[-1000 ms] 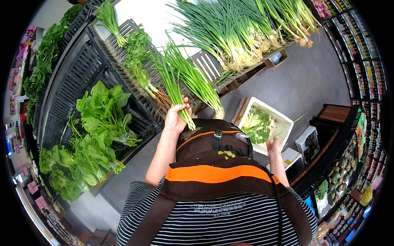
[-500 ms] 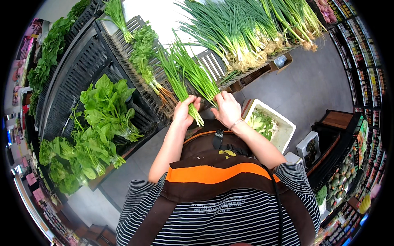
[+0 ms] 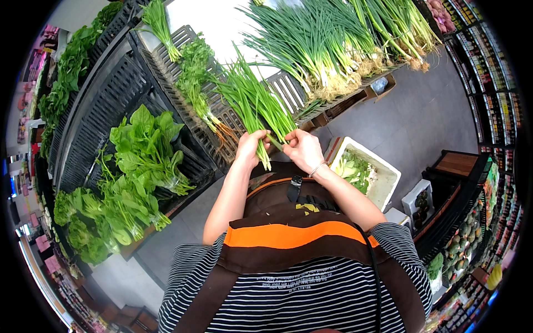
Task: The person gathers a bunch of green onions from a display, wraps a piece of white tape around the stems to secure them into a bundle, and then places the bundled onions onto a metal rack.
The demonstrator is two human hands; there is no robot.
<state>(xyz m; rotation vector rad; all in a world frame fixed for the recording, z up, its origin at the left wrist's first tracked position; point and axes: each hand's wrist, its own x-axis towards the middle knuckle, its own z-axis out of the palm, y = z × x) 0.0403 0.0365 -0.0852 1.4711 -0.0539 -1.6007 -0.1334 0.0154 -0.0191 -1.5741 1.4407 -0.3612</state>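
My left hand (image 3: 252,149) is closed around the cut stem ends of a bunch of green chives (image 3: 241,91), whose pale ends poke out below the fist. Beside it my right hand (image 3: 305,151) pinches at the stems of a second portion of chives (image 3: 279,115); the two portions overlap toward their tips. A narrow flat green strip (image 3: 274,142) spans the gap between my hands; whether it is a leaf or a tie I cannot tell. Under the chives' leaves lies a slatted dark grey rack (image 3: 286,89).
Leafy coriander (image 3: 194,72) with reddish roots lies left of the chives. Spring onions (image 3: 327,61) line the rack at the upper right. Bagged leafy greens (image 3: 144,147) fill black crates on the left. A white foam box (image 3: 386,191) with trimmings stands on the floor at right.
My hands have drawn slightly nearer each other, and the right fingers have shifted from gripping the stems to a pinch. The green strip now shows between my hands.
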